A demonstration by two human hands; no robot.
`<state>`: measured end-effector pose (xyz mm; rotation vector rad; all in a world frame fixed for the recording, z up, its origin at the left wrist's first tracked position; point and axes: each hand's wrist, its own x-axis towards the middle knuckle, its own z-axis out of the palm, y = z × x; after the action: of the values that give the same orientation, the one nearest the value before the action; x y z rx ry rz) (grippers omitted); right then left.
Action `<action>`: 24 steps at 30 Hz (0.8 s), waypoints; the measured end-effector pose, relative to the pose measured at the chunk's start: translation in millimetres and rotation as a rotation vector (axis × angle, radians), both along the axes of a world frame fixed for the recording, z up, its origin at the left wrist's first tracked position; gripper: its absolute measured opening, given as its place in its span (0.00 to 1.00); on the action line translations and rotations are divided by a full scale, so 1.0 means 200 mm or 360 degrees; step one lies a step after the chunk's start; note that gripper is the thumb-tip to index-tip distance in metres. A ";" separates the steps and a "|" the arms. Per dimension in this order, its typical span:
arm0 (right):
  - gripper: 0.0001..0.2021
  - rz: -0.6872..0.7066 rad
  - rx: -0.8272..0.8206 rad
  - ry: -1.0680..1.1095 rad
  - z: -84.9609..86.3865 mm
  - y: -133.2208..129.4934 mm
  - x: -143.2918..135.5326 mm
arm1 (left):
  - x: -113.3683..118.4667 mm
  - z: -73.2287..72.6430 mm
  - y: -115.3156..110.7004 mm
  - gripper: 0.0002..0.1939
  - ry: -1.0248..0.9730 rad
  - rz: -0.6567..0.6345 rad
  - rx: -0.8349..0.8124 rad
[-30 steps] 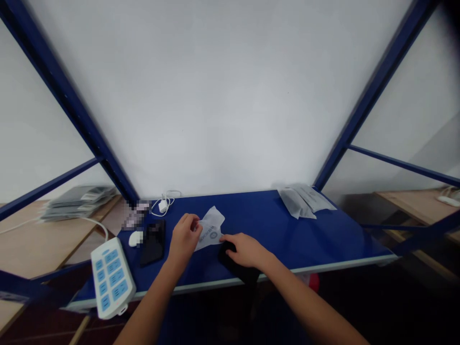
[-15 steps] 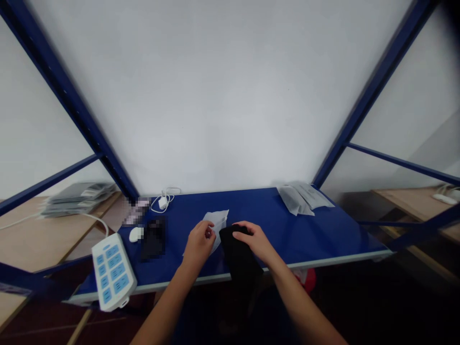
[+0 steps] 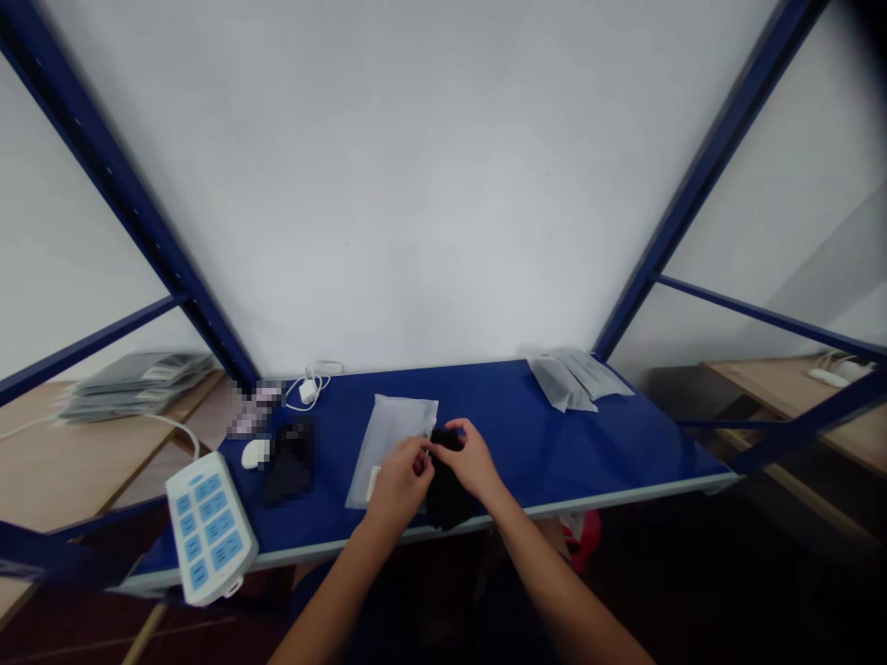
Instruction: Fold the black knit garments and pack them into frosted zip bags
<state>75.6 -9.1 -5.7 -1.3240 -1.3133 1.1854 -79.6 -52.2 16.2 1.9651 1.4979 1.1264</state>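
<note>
My right hand is closed on the top of a folded black cloth item, which hangs by the front edge of the blue table. Left of it, a frosted plastic bag lies flat with a white label near its lower end. My left hand rests over the bag's right side. Its thumb and fingers pinch together where bag and cloth meet, close to my right fingertips. What that pinch holds is too small to make out.
More frosted bags lie at the back right. At the left are a white power strip, a white mouse-like object, a charger with cable and a blurred dark item. Blue frame posts flank the table.
My left hand has moved right, its fingers closing beside the cloth. The black cloth has come up and left next to the bag. More of the bag now shows, lying flat.
</note>
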 end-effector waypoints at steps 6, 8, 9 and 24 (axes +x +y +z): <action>0.23 0.0261 -0.0093 0.0026 -0.02 -0.01 0.01 | -0.02 -0.02 -0.01 0.11 -0.0068 0.0010 -0.0004; 0.20 0.0419 -0.0080 0.0045 0.00 -0.01 0.02 | -0.03 -0.02 -0.02 0.11 -0.0032 -0.0010 0.0021; 0.18 0.0509 -0.0073 0.0070 0.00 -0.01 0.02 | -0.04 -0.02 -0.02 0.11 0.0001 -0.0017 0.0050; 0.16 -0.0190 -0.0123 0.0290 -0.10 -0.10 -0.10 | 0.03 -0.14 -0.11 0.09 -0.0063 0.0090 0.0182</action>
<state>55.4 -29.3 -24.9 -1.2975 -1.0541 1.2527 -73.5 -74.9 -12.0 1.9741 1.5074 1.2936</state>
